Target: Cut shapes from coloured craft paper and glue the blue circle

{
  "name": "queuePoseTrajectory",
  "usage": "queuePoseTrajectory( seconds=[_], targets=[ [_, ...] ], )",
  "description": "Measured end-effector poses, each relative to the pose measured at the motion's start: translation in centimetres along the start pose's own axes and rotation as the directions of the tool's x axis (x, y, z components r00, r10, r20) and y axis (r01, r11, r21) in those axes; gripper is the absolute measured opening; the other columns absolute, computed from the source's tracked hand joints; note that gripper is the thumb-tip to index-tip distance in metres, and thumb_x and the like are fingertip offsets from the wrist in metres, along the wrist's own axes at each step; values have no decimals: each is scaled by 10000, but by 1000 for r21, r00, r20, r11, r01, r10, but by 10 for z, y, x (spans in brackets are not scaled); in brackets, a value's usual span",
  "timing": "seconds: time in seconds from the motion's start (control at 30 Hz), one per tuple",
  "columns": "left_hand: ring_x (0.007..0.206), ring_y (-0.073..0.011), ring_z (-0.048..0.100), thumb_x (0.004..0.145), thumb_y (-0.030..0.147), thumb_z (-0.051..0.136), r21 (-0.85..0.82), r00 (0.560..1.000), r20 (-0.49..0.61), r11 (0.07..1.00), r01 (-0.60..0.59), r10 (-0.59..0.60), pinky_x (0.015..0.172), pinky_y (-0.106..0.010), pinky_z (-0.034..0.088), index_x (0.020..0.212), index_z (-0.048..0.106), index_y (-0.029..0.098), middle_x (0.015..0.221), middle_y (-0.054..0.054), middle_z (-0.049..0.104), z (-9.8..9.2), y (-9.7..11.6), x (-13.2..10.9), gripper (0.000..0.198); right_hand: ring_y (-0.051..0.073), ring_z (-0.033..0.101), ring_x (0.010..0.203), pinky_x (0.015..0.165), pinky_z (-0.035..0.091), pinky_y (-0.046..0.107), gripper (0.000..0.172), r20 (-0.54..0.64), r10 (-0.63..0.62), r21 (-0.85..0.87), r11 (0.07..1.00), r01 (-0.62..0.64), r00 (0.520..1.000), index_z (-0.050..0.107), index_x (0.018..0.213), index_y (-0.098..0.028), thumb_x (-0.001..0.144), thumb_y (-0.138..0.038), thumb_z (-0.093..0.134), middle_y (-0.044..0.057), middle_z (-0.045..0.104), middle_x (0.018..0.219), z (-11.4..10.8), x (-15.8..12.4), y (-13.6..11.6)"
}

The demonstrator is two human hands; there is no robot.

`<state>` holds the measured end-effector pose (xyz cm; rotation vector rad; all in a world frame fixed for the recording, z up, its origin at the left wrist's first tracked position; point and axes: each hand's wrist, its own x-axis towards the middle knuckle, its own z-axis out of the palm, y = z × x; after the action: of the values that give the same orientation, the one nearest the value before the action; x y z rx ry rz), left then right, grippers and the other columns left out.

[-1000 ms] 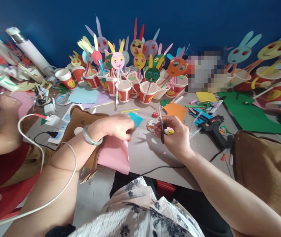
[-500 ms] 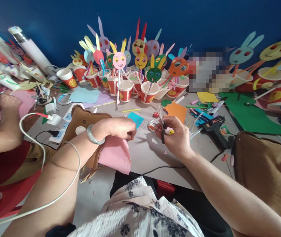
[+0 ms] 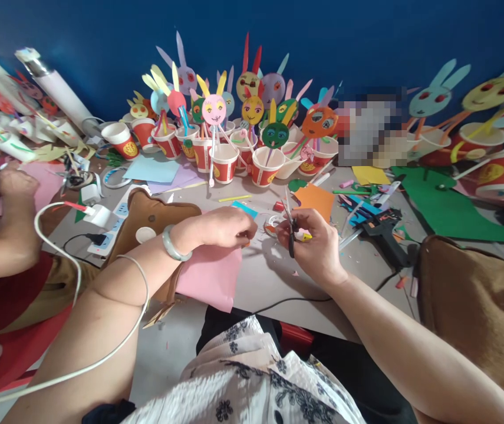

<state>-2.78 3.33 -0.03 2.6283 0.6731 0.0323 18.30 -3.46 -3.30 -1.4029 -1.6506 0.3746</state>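
In the head view my right hand (image 3: 320, 250) is closed around small scissors (image 3: 292, 227) with dark handles. The blades point up and away from me, and a small yellow bit (image 3: 306, 237) shows by the fingers. My left hand (image 3: 234, 227), wearing a pale bangle, is held in a pinch over pink paper (image 3: 214, 274). At its fingertips shows a small orange piece (image 3: 247, 243), mostly hidden. Just beyond this hand lies a blue paper piece (image 3: 246, 208). Orange paper (image 3: 314, 200) rests on the table behind the scissors.
Paper cups (image 3: 224, 165) with rabbit-faced figures stand along the blue wall. A black glue gun (image 3: 382, 235) and green paper (image 3: 450, 209) lie at right. Brown bags (image 3: 468, 294) flank me. At left are a power strip (image 3: 108, 235), a white cable and another person's arm (image 3: 13, 224).
My left hand has shifted right, towards the scissors, with the orange piece at its fingertips. It now covers more of the blue paper. My right hand has hardly moved.
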Motion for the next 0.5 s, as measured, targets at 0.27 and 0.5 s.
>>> queuePoseTrajectory(
  seconds=[0.27, 0.5],
  targets=[
    [736, -171, 616, 823, 121, 601, 77, 995, -74, 995, -65, 71, 697, -305, 408, 766, 727, 180, 768, -37, 697, -2, 1, -2, 150, 190, 666, 628, 707, 480, 346, 147, -20, -5, -2, 1000, 5, 1000, 594, 867, -250, 763, -268, 697, -25, 697, 665, 0, 1, 1],
    [777, -182, 633, 810, 65, 560, 115, 994, 72, 989, -93, 85, 744, -320, 418, 790, 788, 213, 799, -41, 741, -3, -2, -3, 272, 197, 679, 660, 706, 495, 346, 156, 7, 14, 20, 1000, -14, 1000, 602, 896, -246, 768, -271, 688, -7, 714, 700, 0, -2, 1]
  ],
)
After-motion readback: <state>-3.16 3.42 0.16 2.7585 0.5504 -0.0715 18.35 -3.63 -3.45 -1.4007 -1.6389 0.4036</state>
